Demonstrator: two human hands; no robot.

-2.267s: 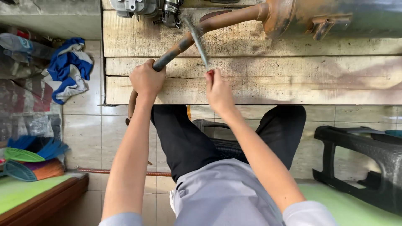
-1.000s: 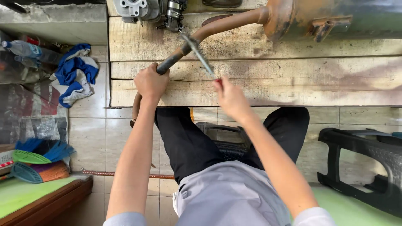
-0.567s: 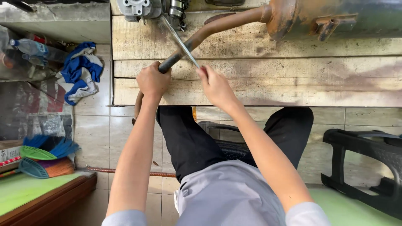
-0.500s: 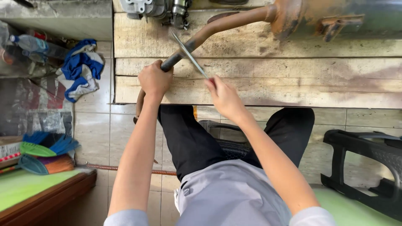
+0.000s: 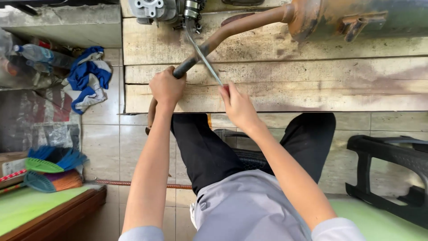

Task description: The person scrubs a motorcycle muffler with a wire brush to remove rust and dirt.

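— What does your left hand (image 5: 166, 87) have?
— It's clenched round the rusty brown bent exhaust pipe (image 5: 232, 29), which runs up and right from that grip over the wooden plank bench (image 5: 312, 89).
— And your right hand (image 5: 238, 106)?
— Just right of it, pinching the thin grey metal tool (image 5: 204, 57), tip slanting up-left across the pipe.

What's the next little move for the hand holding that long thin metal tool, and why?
Probably swing the right hand sideways again to turn the wrench. Its far end sits at the joint where the rusty exhaust pipe meets the engine part, while the left hand steadies the pipe's near end on the wooden bench.
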